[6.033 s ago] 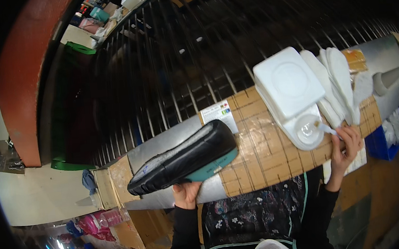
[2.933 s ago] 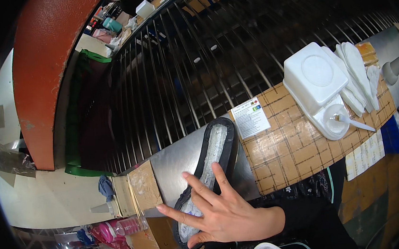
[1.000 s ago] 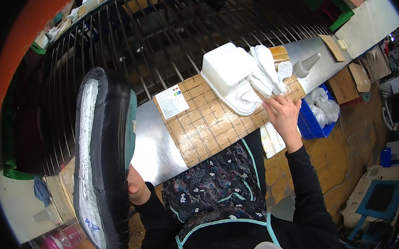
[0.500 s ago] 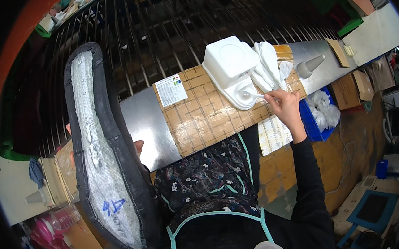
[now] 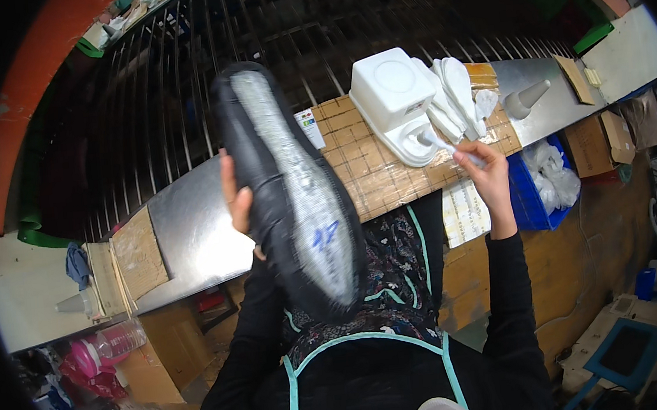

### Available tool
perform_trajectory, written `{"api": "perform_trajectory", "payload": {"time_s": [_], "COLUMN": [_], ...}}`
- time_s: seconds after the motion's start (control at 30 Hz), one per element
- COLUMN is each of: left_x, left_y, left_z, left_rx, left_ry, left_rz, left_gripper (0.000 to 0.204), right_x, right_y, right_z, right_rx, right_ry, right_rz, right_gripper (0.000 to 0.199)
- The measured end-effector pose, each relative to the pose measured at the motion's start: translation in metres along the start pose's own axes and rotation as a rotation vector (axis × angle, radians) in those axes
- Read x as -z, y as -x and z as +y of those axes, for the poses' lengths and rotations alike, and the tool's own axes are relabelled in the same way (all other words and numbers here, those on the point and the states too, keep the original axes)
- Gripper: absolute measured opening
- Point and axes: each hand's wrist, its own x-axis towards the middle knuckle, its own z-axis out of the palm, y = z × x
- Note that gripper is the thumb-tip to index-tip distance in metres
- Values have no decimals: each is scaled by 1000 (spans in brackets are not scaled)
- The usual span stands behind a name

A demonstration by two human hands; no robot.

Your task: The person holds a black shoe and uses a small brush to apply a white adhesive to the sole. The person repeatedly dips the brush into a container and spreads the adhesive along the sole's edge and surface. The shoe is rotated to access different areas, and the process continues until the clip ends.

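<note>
Black shoe sole with grey speckled inner face (image 5: pixel 291 200), gripped upturned by the left hand (image 5: pixel 238 201) to expose it, while the right hand (image 5: pixel 482 172) pinched a white-handled brush (image 5: pixel 442 145) at the white glue pot (image 5: pixel 406 104).

At my ten o'clock I see a matt black shoe sole (image 5: pixel 289 200) with a rough, silvery-grey face. The bench (image 5: pixel 190 233) is smooth, dull sheet metal; at one o'clock sits a glossy white plastic tub (image 5: pixel 393 94) on a gridded brown board (image 5: pixel 376 173), cardboard or wood.

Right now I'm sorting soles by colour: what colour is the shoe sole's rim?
Black, around a grey centre; the head view shows the shoe sole.
</note>
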Motion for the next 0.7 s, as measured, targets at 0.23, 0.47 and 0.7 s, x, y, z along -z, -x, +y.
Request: {"api": "perform_trajectory", "payload": {"time_s": [0.23, 0.47, 0.7], "left_x": [-2, 12, 32], "left_y": [18, 16, 29], "left_z": [-32, -7, 4], "left_rx": [-115, 69, 226], "left_ry": [-202, -169, -64], "left_rz": [-90, -111, -189], "left_gripper": [51, 45, 64], "right_x": [-29, -80, -109], "right_y": [34, 67, 60], "right_z": [-106, -119, -116], "right_rx": [874, 546, 497], "right_ry": [479, -171, -142], "right_rz": [439, -27, -67], "right_gripper": [27, 21, 20]}}
